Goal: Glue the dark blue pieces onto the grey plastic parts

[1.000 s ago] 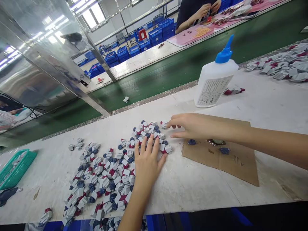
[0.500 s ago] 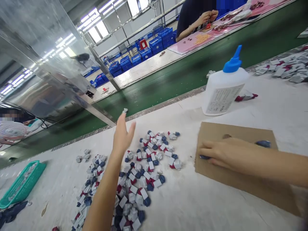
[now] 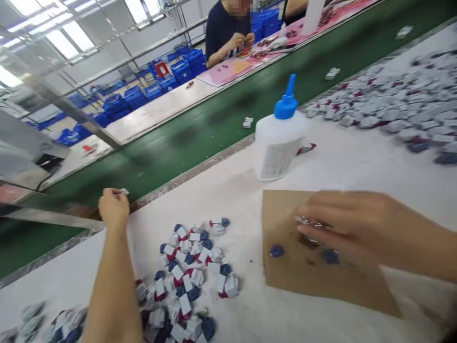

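Note:
My left hand (image 3: 114, 207) is over the near edge of the green conveyor belt (image 3: 171, 152), fingers closed on a small whitish piece (image 3: 124, 191). My right hand (image 3: 357, 224), blurred, is over a brown cardboard sheet (image 3: 296, 271). Its fingers are closed around something small and shiny that I cannot make out. On the cardboard lie one dark blue piece (image 3: 276, 250) and another blue piece (image 3: 330, 256) below the fingers. A white glue bottle (image 3: 278, 147) with a blue nozzle stands behind the sheet. Between my arms lies a pile of small grey, blue and dark red pieces (image 3: 185, 281).
A large heap of grey and red pieces (image 3: 400, 100) spreads at the far right. Several pale pieces lie on the belt. Across it a person (image 3: 228, 38) works at a pink sheet (image 3: 228, 71), with blue crates (image 3: 135, 97) behind. A metal post (image 3: 78, 114) rises at the left.
The view has swung right. My left hand, open before, has reached the belt and closed on the small whitish piece. My right hand has lifted off the cardboard, and a blue piece shows there.

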### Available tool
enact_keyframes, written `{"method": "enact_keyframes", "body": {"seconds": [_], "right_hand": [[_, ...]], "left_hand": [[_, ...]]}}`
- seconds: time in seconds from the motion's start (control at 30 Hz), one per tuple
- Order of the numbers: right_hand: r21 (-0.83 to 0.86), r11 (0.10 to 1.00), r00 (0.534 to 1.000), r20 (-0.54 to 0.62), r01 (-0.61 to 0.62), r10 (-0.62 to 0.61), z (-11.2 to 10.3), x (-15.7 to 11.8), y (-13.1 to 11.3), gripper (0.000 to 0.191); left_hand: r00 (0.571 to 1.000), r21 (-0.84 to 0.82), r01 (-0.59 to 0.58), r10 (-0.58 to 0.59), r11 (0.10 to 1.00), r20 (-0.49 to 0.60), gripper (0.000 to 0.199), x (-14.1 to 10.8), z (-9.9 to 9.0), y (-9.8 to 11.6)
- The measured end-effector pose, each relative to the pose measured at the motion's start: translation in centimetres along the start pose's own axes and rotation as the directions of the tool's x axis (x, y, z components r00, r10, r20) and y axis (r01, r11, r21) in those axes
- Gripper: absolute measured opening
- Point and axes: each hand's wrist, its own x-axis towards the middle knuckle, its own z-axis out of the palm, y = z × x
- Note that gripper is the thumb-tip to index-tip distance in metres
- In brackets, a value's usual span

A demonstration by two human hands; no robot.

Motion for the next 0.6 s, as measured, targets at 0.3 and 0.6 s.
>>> {"method": "enact_keyframes", "body": {"seconds": [0.3, 0.6], "right_hand": [[-0.385, 0.75, 0.837, -0.131, -0.537, 0.532, -5.8, -6.5, 13.1, 0.036], [-0.367, 0.726, 0.78, 0.003, -0.581, 0.625, -6.9, -6.4, 17.8, 0.035]], "left_hand": [[0.998, -0.256, -0.054, 0.057, 0.965, 0.002, 0.031, -5.0, -5.7, 6.2], [0.95, -0.868, 0.298, -0.039, 0.397, 0.309, 0.009, -13.7, -7.0, 12.9]]}}
